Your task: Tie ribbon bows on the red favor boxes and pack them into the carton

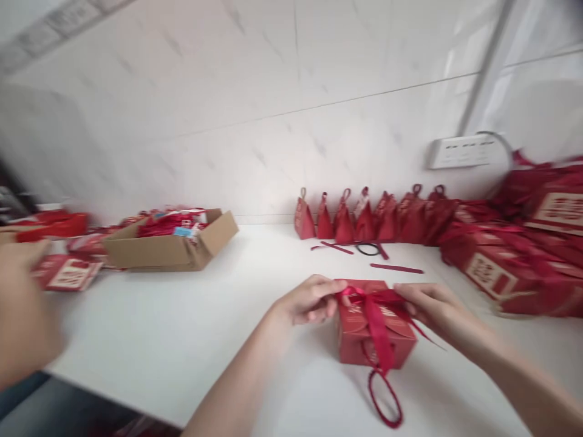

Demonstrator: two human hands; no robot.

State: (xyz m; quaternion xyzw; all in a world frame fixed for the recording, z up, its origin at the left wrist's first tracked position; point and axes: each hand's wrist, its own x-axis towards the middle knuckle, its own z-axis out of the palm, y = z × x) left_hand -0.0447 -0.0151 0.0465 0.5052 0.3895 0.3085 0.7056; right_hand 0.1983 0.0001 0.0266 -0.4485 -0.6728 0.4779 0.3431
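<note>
A red gift box (355, 340) sits on the white table, with a red ribbon (377, 331) tied in a bow across its top. My left hand (314, 300) pinches the bow's left loop between thumb and fingers. On the opposite side, my right hand (426, 300) has its fingers closed on the right part of the bow, whose thin tail sticks out below the hand. A dark red cord loop (385, 400) hangs from the box's front side and lies on the table.
Small red pointed boxes (344, 224) line the wall. Ribbon strips (396, 267) lie before them. Larger red boxes (492, 273) pile up at right. An open cardboard box (155, 252) holds red items at left. Another person's blurred arm (27, 315) reaches in at far left.
</note>
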